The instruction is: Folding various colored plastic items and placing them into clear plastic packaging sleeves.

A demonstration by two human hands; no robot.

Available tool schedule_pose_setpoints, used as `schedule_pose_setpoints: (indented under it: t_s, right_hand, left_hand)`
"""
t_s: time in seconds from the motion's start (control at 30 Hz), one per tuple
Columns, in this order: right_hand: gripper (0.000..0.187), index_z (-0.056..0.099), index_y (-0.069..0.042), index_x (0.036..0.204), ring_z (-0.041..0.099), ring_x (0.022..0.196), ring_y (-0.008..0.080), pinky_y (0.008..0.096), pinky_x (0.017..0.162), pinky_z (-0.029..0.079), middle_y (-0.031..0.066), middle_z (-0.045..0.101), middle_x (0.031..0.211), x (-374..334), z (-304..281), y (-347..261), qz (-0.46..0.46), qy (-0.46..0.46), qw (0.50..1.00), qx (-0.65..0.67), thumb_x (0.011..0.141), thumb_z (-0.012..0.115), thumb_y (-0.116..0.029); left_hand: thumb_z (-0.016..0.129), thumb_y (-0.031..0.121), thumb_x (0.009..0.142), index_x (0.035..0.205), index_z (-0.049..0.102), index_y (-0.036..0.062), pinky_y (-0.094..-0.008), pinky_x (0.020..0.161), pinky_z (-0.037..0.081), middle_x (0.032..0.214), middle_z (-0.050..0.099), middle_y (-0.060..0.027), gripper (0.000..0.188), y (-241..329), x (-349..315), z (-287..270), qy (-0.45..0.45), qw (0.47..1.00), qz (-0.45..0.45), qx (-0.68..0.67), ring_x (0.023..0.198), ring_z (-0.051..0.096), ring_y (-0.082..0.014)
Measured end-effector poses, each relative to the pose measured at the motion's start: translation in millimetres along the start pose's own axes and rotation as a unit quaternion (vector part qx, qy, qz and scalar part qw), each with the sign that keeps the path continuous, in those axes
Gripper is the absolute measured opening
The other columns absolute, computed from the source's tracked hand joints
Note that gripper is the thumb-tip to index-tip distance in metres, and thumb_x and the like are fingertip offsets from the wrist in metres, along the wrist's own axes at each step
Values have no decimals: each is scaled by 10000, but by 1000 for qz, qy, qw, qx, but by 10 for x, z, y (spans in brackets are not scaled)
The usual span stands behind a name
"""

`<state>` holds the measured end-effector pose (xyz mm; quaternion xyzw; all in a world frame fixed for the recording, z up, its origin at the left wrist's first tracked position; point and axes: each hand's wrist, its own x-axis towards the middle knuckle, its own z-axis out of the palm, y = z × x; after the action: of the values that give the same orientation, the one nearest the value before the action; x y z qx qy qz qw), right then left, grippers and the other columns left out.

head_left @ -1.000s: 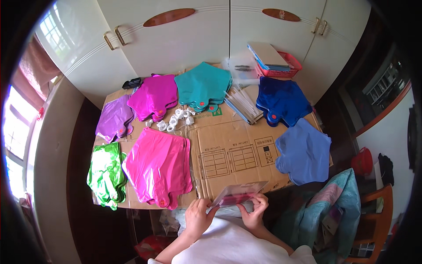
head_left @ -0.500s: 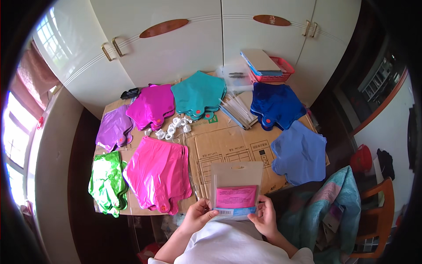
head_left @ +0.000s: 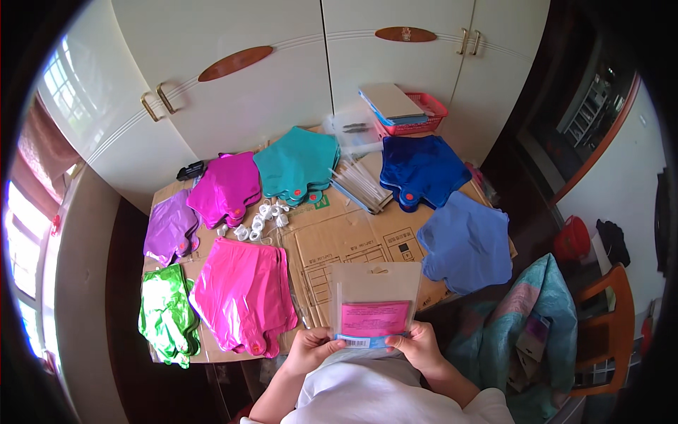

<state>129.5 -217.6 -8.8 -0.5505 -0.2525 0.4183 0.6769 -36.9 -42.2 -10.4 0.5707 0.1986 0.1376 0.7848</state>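
Observation:
A clear plastic pouch [head_left: 376, 286] with a hang hole at its top is held upright before my chest. Inside it shows a pink folded piece [head_left: 373, 318] above a blue strip with a barcode. My left hand [head_left: 311, 351] pinches the pouch's lower left corner, thumb in front. On the lower right corner, my right hand [head_left: 418, 346] grips with its thumb over the blue strip. Nearest beyond my left hand lies a stack of flat pink foil balloons [head_left: 244, 297], with shiny green ones [head_left: 168, 314] left of it.
Cardboard [head_left: 335, 233] covers the table. Around it lie purple [head_left: 171, 222], magenta [head_left: 226, 187], teal [head_left: 298, 162], dark blue [head_left: 424, 169] and light blue [head_left: 466, 244] foil stacks. White ribbon rolls [head_left: 261, 220], white sticks [head_left: 361, 185], a red basket [head_left: 434, 106], a chair [head_left: 607, 332] and a woven sack [head_left: 547, 290] also show.
My view has swung slightly, so the table sits lower and further left. My right thumb has slid inward along the pouch's lower edge. Both hands still hold the pouch.

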Motion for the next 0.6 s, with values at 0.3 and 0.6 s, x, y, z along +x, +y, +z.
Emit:
schedule_pose_setpoints:
  t_s: [0.3, 0.6]
  right_hand:
    - [210, 622, 8, 1100, 639, 901, 176, 351, 798, 559, 94, 648, 1048, -160, -499, 55, -18, -52, 991, 122, 947, 569, -126]
    - [377, 514, -9, 1225, 514, 1227, 202, 336, 1071, 429, 118, 542, 1314, -759, -1312, 27, -449, 259, 684, 513, 966, 495, -282]
  left_hand:
    - [577, 62, 939, 1075, 654, -64, -218, 685, 464, 903, 698, -71, 201, 12, 95, -73, -113, 990, 22, 79, 736, 557, -64]
    - [530, 285, 966, 1173, 586, -77, -197, 447, 238, 833, 686, -158, 421, -7, 322, 52, -61, 996, 47, 37, 477, 317, -36]
